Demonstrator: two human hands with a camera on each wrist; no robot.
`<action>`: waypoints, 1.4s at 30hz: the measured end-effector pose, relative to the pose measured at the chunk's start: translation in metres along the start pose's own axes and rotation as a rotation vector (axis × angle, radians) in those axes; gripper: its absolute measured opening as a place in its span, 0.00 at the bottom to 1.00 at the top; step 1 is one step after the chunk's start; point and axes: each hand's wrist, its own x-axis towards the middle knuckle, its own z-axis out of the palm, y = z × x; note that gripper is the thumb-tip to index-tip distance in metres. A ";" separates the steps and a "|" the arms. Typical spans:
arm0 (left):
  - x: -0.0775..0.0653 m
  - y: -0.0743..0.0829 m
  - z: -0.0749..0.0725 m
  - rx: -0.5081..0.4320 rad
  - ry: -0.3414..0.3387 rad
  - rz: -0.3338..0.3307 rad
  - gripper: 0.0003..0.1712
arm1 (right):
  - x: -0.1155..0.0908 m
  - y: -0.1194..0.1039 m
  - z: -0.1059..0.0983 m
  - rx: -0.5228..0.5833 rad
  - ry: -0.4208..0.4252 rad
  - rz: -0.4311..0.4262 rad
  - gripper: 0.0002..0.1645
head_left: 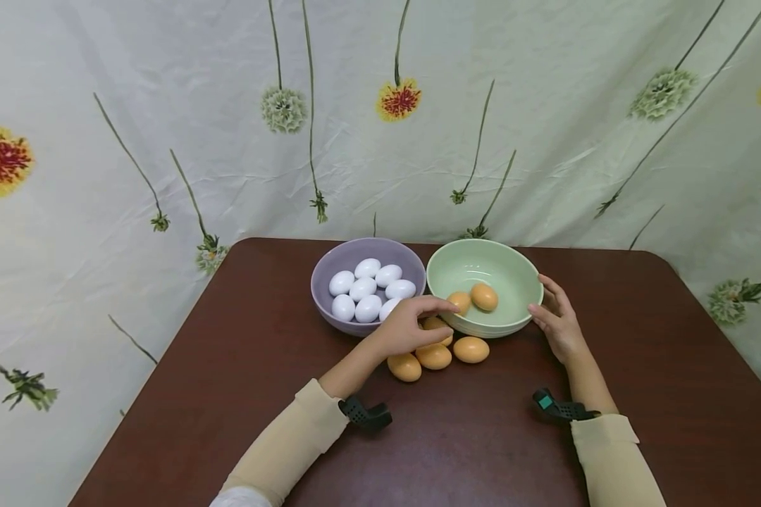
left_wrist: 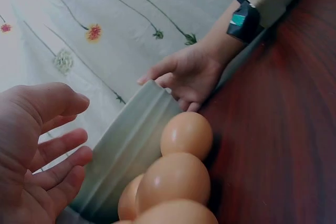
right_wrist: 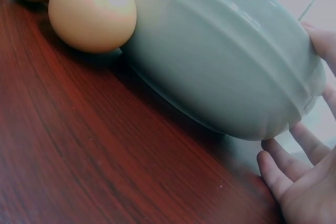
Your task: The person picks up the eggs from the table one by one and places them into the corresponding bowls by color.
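A green bowl (head_left: pixel 516 282) with two brown eggs (head_left: pixel 485 297) in it stands toward the back of the table. My right hand (head_left: pixel 559 327) holds its right side, thumb at the rim and fingers spread along the outer wall. At the bowl's front left rim, my left hand (head_left: pixel 412 325) hovers with fingers loosely bent and a gap between thumb and fingers; the left wrist view shows nothing held there. Under and beside that hand several brown eggs (left_wrist: pixel 176 182) lie against the bowl's outside, partly hidden by the hand in the head view.
Left of the green bowl, close beside it, a purple bowl (head_left: pixel 322 294) contains several white eggs (head_left: pixel 363 289). Both stand on a dark reddish-brown table (head_left: pixel 260 338). A pale cloth with printed flowers (head_left: pixel 355 162) hangs behind the table's back edge.
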 end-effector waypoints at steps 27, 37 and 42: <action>-0.078 -0.022 -0.014 -0.029 0.000 -0.025 0.21 | 0.001 0.000 0.000 0.011 0.006 0.007 0.33; -0.082 -0.027 -0.014 -0.018 -0.021 -0.059 0.21 | -0.001 0.000 0.001 -0.028 -0.001 -0.001 0.34; -0.082 -0.005 -0.018 0.008 -0.040 -0.094 0.21 | -0.001 0.001 0.001 -0.031 -0.003 0.004 0.34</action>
